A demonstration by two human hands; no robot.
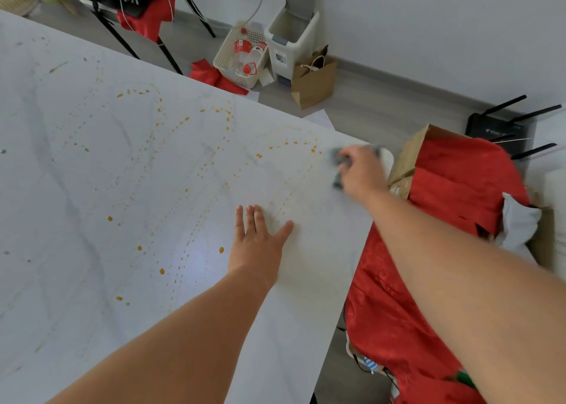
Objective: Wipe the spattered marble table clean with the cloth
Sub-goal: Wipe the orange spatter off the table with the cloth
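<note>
Two bottles (245,56) in basket (225,55); right hand (361,171) grip clamped on cloth (338,161), left hand (260,238) flat, fingers apart.

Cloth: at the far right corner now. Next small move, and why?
Probably sweep the cloth leftward, toward the nearest orange spatter. The right hand grips the cloth near the table corner, and dotted orange trails lie just left of it, unwiped, running on across the marble. The left hand rests flat and open, bracing clear of that path.
</note>
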